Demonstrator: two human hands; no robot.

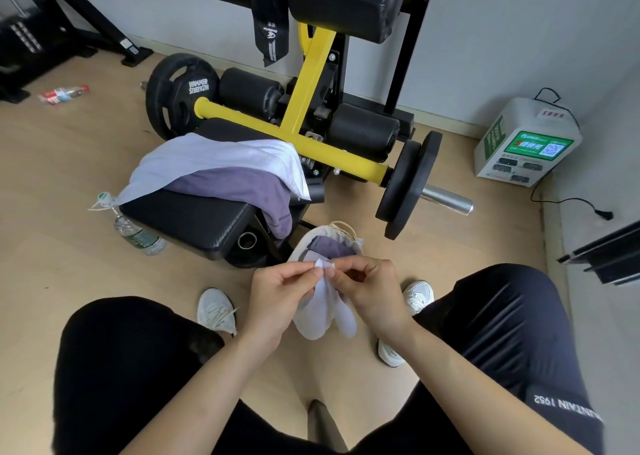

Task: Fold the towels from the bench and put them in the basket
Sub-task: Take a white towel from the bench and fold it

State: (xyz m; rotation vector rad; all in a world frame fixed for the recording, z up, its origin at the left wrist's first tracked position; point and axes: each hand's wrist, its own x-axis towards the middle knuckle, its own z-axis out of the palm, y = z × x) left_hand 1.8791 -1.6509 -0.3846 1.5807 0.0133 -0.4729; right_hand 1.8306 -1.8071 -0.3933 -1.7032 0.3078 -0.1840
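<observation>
A small white towel hangs between my knees, pinched at its top corners by my left hand and my right hand, thumbs and forefingers close together. Just beyond them on the floor stands a pale fabric basket with a purple towel and some white cloth inside. On the black bench pad lie a large white towel and, under it, a purple towel that droops over the pad's right edge.
A yellow-framed weight machine with black plates and a steel bar end stands behind the bench. Plastic bottles lie at the bench's left and far left. A white charging box sits by the right wall, its cable trailing on the floor.
</observation>
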